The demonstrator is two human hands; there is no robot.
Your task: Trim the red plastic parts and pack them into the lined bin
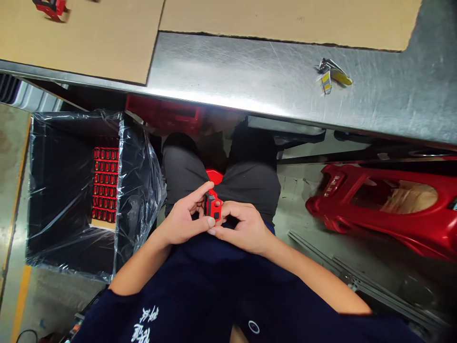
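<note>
A small red and black plastic part [214,207] is held between both hands, just above my lap. My left hand [185,216] grips it from the left, thumb along its lower edge and index finger near its top. From the right, my right hand [244,224] pinches its lower right side, with thumb and fingertips close together. The fingers partly hide the part, so its exact kind does not show.
At left stands a black bin [73,190] lined with clear plastic, holding rows of red and black parts [105,178]. Ahead is a metal table [250,71] with cardboard sheets [278,21] and a yellow-grey object [333,76]. A large red shell [382,205] lies right.
</note>
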